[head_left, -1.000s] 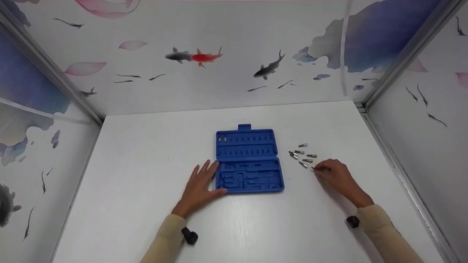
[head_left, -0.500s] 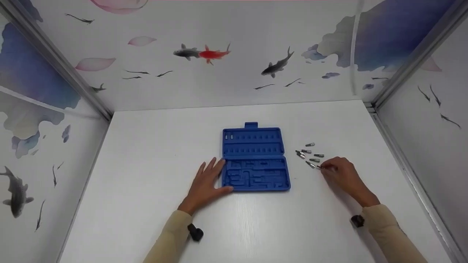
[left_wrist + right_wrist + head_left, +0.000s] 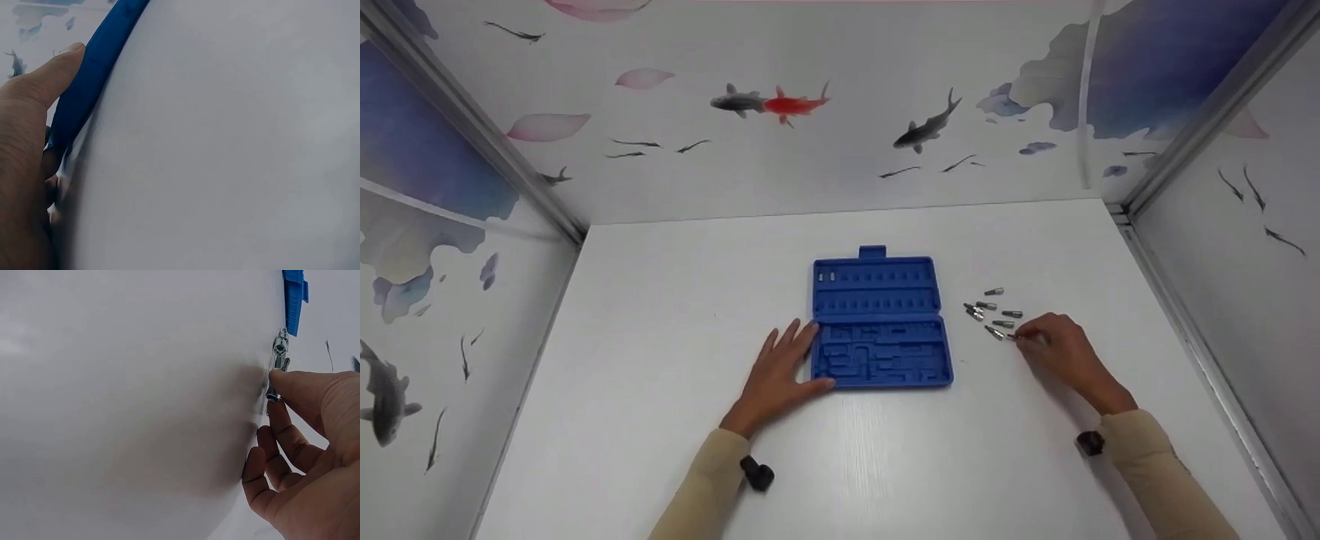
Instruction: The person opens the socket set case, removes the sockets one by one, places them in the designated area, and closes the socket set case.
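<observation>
An open blue plastic tool case (image 3: 881, 327) lies on the white table, its moulded slots facing up. My left hand (image 3: 780, 375) rests with spread fingers at its left side, the thumb on the front edge near the corner. In the left wrist view, that thumb (image 3: 64, 70) lies along the case's blue wall (image 3: 93, 73). My right hand (image 3: 1054, 352) pinches a small bit socket (image 3: 272, 395) between thumb and fingertips, partly hidden by them. Right beside those fingertips, several loose metal bit sockets (image 3: 994, 332) lie on the table, to the right of the case.
Two small silver pieces (image 3: 826, 277) sit in the upper-left slots of the case lid. Printed panels enclose the table (image 3: 660, 300) at the back and both sides. A black wrist camera (image 3: 756, 474) hangs at the left cuff, another (image 3: 1090, 443) at the right.
The head view has shifted slightly. My right fingertips have come a little closer to the loose bit sockets, still pinching one. The left hand stays at the case.
</observation>
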### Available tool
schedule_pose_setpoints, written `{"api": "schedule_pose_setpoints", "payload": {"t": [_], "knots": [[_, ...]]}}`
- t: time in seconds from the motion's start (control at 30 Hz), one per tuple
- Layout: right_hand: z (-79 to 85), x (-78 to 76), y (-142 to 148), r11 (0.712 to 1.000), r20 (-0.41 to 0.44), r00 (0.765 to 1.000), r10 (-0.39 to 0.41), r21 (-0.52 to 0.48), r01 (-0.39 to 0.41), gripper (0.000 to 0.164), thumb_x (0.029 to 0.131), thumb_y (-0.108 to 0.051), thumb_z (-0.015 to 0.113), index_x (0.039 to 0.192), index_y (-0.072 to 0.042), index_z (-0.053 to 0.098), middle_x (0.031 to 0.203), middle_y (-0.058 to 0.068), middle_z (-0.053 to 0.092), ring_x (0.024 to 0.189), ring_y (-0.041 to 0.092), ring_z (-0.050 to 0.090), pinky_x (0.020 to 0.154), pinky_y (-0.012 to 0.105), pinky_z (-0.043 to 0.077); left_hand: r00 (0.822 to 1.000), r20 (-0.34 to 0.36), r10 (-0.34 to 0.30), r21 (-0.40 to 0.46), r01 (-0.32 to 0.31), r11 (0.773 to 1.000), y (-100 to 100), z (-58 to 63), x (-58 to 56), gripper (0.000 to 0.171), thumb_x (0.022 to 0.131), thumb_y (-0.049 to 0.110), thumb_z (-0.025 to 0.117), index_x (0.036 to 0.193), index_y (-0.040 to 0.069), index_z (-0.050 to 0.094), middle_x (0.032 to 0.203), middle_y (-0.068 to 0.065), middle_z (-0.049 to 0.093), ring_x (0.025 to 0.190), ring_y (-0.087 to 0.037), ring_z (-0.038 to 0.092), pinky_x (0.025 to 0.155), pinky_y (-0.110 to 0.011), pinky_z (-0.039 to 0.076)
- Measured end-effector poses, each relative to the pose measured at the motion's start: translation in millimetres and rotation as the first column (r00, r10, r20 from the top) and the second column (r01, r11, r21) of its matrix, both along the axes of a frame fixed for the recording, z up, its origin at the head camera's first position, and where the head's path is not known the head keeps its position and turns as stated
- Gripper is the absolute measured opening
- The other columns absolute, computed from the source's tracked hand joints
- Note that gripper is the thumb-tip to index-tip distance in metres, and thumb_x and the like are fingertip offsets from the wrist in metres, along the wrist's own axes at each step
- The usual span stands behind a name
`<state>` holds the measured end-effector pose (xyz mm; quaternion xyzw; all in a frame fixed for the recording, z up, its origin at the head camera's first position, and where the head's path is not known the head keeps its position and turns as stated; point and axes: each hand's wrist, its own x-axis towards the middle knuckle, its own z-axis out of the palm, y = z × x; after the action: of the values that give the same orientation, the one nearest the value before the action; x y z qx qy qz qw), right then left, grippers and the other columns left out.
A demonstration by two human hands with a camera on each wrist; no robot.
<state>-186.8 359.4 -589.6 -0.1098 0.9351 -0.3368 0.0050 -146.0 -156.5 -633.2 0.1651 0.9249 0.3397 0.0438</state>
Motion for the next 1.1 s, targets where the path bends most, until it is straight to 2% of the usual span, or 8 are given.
{"api": "schedule_pose_setpoints", "payload": {"t": [0.3,0.43,0.6,0.83,0.97,1.1], "knots": [[0.3,-7.7,2,1.000,-0.001,1.000,0.022,0.008,-0.022,0.017,0.097,0.006,0.077,0.112,0.001,0.084,0.114,0.019,0.076,0.115,0.040,0.064,0.097,0.051,0.047,1.000,-0.002,-0.010,0.003,0.010,1.000,-2,-1.5,0.7,0.110,0.093,0.079,0.069,0.178,0.026,0.024,0.183,0.000,0.022,0.171,-0.022,0.013,0.138,-0.048,0.000],[-0.7,-9.7,2,0.999,-0.025,0.999,0.048,0.012,-0.047,0.016,0.097,0.007,0.077,0.109,0.001,0.084,0.109,0.018,0.078,0.111,0.041,0.067,0.095,0.052,0.050,1.000,-0.007,-0.014,-0.006,0.014,1.000,-1,1.6,1.1,0.109,0.094,0.077,0.069,0.178,0.023,0.025,0.183,-0.001,0.024,0.170,-0.022,0.015,0.139,-0.048,0.001],[-0.3,-8.2,4,0.999,-0.028,0.999,0.043,0.027,-0.042,0.015,0.097,0.006,0.077,0.109,0.001,0.084,0.107,0.017,0.078,0.110,0.041,0.066,0.096,0.053,0.049,1.000,-0.010,-0.023,-0.024,0.022,0.999,2,4.8,0.3,0.109,0.095,0.076,0.068,0.177,0.021,0.025,0.182,-0.002,0.025,0.170,-0.023,0.015,0.139,-0.048,0.001],[21.8,-8.2,-6,1.000,-0.069,0.997,0.019,0.019,-0.018,0.018,0.097,0.006,0.078,0.114,0.005,0.080,0.114,0.022,0.076,0.114,0.043,0.062,0.097,0.054,0.049,1.000,-0.007,-0.024,-0.016,0.024,1.000,2,3.5,0.0,0.109,0.094,0.078,0.068,0.178,0.022,0.025,0.182,-0.002,0.024,0.171,-0.021,0.013,0.139,-0.046,0.000],[33.7,-16.2,-21,0.999,-0.105,0.994,0.025,-0.029,-0.028,0.019,0.100,0.003,0.077,0.118,0.005,0.078,0.117,0.020,0.075,0.114,0.041,0.064,0.094,0.053,0.052,1.000,0.003,-0.013,-0.005,0.013,1.000,1,1.8,0.1,0.109,0.093,0.080,0.068,0.178,0.026,0.024,0.183,-0.001,0.023,0.171,-0.021,0.012,0.138,-0.047,0.000],[39.2,-26.7,-42,0.993,-0.075,0.995,0.063,-0.093,-0.070,0.019,0.103,-0.004,0.077,0.121,0.003,0.077,0.121,0.017,0.076,0.117,0.038,0.067,0.096,0.048,0.055,1.000,0.021,-0.005,-0.008,0.006,1.000,1,1.2,-0.4,0.110,0.092,0.082,0.068,0.178,0.030,0.022,0.184,-0.001,0.020,0.171,-0.020,0.010,0.138,-0.047,-0.001]]}}
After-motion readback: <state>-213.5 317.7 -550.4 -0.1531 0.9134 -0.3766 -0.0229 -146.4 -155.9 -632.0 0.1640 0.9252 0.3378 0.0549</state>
